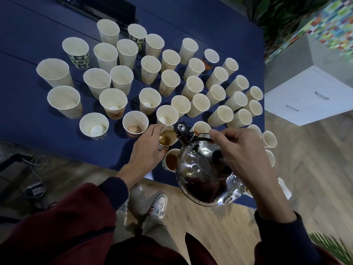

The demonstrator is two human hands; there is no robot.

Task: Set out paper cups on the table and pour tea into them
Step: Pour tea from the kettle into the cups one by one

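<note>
Roughly forty cups (121,78); one kettle (198,169); left fingers (152,129) grip cup (168,137); right fingers (219,133) grip kettle.

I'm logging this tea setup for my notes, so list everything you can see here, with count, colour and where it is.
Paper cups: about forty, mostly cream, a few green-patterned, upright across the table.
Held cup: one, cream, brown tea inside, beside the kettle's spout.
Kettle: one, shiny steel, held above the table's near edge.
Table: one, dark blue, centre.
Cabinet: one, white, right.
Plants: two, green, top right and bottom right.
Cables: count unclear, pale, floor at left.
Left hand: grips the held cup.
Right hand: grips the kettle's handle.
</note>
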